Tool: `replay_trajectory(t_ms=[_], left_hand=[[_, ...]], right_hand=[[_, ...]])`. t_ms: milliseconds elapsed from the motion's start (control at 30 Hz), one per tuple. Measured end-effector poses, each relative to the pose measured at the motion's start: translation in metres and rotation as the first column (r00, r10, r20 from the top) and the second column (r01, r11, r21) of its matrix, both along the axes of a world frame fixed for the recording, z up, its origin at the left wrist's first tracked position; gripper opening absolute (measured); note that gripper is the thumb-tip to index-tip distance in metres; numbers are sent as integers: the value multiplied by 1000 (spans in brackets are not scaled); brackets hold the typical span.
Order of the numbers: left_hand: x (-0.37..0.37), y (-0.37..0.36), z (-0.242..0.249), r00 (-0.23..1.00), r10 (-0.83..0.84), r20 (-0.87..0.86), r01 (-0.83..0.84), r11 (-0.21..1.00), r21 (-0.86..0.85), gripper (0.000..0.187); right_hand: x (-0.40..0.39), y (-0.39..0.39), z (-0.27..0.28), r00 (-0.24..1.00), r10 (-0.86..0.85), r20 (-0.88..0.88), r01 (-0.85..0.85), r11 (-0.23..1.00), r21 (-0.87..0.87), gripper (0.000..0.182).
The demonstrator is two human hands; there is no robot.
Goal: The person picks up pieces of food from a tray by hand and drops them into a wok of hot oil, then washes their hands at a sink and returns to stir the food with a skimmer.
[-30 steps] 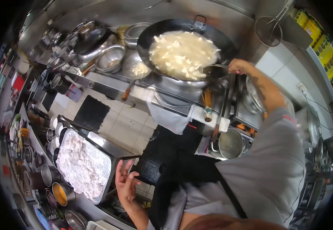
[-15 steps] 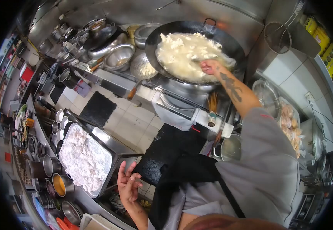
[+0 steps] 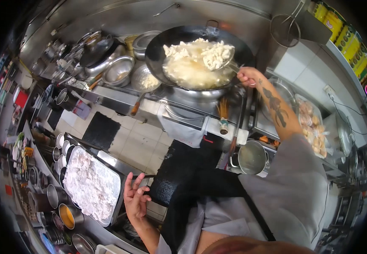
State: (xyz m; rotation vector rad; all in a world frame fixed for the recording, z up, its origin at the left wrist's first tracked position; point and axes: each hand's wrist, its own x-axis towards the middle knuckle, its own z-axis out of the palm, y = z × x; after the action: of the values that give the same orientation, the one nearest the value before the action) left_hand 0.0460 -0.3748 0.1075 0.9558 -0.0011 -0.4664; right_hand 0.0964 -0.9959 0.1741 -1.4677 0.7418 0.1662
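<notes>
At the right rim of a large black wok [image 3: 156, 63], my right hand [image 3: 249, 77] is closed round the handle of a strainer ladle [image 3: 230, 63]. Pale fried pieces [image 3: 217, 54] are heaped in the ladle, above bubbling oil [image 3: 187, 74]. More pieces float at the wok's back left. My left hand [image 3: 136, 197] is raised with its fingers apart and holds nothing. Beside it on the left is a metal tray [image 3: 115, 182] of white floured pieces [image 3: 86, 182].
A small strainer [image 3: 143, 80] with crumbs and a steel bowl [image 3: 119, 71] stand left of the wok. A bamboo brush [image 3: 223, 116] lies on the stove's front edge. Nearby are a pot [image 3: 252, 157] and a tray of bagged food [image 3: 311, 125]. Another strainer [image 3: 285, 31] hangs at the back right.
My right hand has moved from over the oil to the wok's right rim, and the loaded ladle now shows above the oil. The view has shifted slightly. My left hand stays open.
</notes>
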Motion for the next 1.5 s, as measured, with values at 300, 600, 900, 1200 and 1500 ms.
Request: replay_trajectory(t_ms=[300, 600, 900, 1200, 1500], left_hand=[[14, -7, -9, 993, -115, 16, 116, 992, -55, 65], [21, -5, -18, 989, -150, 1, 149, 985, -90, 65], [27, -16, -12, 986, -166, 3, 166, 983, -79, 66], [17, -11, -5, 999, -39, -29, 38, 999, -38, 66], [1, -20, 1, 998, 53, -38, -54, 998, -22, 65]], right_hand=[[18, 22, 0, 975, -214, 62, 223, 946, -237, 17], [-31, -15, 22, 958, -275, 81, 287, 902, -323, 32], [-39, -74, 29, 948, -191, -255, 76, 912, -403, 7], [-12, -47, -10, 967, 179, -180, -151, 975, 161, 4], [85, -32, -68, 974, 223, 38, -225, 945, 238, 15]])
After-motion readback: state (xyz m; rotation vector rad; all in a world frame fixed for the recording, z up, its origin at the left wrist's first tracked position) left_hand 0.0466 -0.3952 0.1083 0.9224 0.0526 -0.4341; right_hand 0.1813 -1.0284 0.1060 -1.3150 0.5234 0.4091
